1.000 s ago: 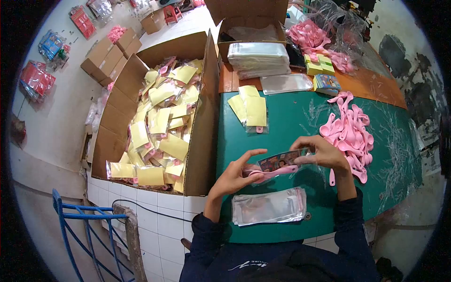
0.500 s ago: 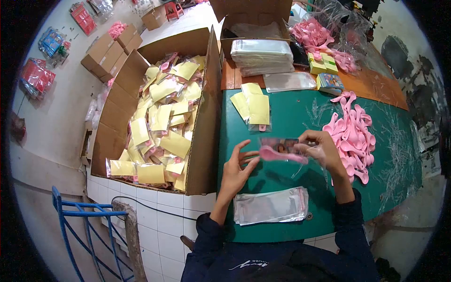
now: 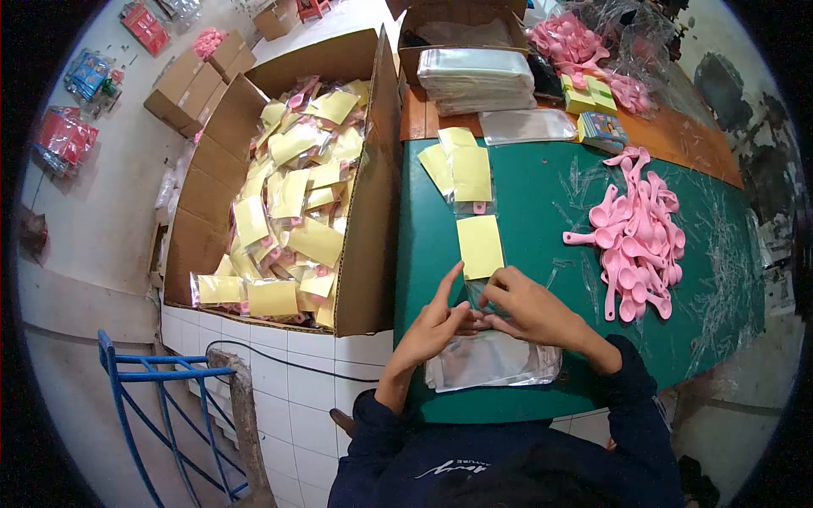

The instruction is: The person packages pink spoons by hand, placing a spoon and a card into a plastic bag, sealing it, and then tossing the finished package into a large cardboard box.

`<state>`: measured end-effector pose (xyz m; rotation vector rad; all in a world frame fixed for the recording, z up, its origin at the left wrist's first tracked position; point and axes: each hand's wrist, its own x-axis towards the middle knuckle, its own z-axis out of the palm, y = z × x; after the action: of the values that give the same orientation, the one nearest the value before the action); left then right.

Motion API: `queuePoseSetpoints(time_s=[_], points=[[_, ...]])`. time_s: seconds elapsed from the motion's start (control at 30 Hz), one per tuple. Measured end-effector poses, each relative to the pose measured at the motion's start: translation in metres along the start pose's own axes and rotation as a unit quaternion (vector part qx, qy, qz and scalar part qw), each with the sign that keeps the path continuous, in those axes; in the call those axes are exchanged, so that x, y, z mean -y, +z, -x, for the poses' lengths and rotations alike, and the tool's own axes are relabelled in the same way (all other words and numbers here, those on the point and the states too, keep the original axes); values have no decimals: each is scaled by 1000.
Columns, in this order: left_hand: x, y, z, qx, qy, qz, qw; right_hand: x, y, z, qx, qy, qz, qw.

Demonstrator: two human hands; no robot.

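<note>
A clear packet with a yellow card [image 3: 481, 246] lies on the green table, its lower end between my two hands. My left hand [image 3: 434, 333] has its index finger stretched up beside the packet, the thumb near the lower end. My right hand [image 3: 529, 310] is bent over that same end, fingers curled on the clear plastic. Just below the hands is a stack of clear bags [image 3: 495, 362], partly covered by them. More yellow-card packets [image 3: 471, 174] lie above. To the right is a heap of pink spoons [image 3: 639, 241].
A large carton [image 3: 360, 203] full of yellow-card packets [image 3: 290, 195] stands left of the table [image 3: 542, 190]. At the back are stacked clear bags [image 3: 476, 78], yellow-green boxes [image 3: 589, 96], a small card stack [image 3: 603, 129] and more pink spoons [image 3: 566, 44]. A blue metal frame [image 3: 161, 359] stands lower left.
The packet with the pink spoon, held up in my right hand before, is now down on the table with its yellow card showing. Both hands have come together at its lower end.
</note>
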<state>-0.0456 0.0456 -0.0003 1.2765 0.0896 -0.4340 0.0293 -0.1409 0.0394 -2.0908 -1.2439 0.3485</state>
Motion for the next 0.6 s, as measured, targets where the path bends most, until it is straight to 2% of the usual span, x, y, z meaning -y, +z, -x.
queuePoseSetpoints(time_s=[0.17,0.4,0.47,0.5,0.6], points=[[-8,3,4,-32,-12,-28,999,5,7,-2,-24,-22,22,999],[6,-3,-3,-76,35,-43,996,12,23,-4,-90,-98,214,968],[1,1,-3,-84,24,31,996,16,21,-5,-94,-129,261,952],[-2,3,-3,-87,19,67,994,16,21,-5,-86,-133,247,956],[0,6,-5,-109,35,40,993,15,17,-4,-53,-138,173,974]])
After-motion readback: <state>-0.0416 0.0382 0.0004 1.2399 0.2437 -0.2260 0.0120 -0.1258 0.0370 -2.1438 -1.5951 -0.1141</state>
